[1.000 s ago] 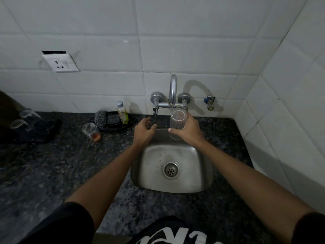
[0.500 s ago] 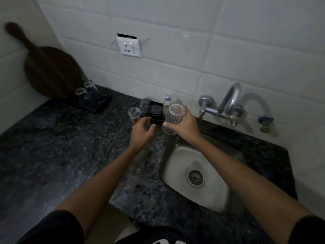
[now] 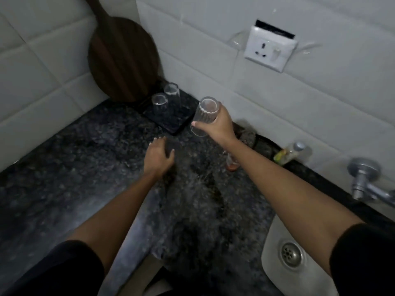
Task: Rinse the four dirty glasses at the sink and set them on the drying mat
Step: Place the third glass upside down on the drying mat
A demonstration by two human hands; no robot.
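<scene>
Granite counter (image 3: 64, 178): right hand (image 3: 220, 124) grips ribbed glass (image 3: 204, 116); left hand (image 3: 157, 157) relaxed.

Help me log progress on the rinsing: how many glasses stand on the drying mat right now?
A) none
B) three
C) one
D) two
D: two glasses stand on the drying mat, while the right hand holds a third glass short of it.
</scene>
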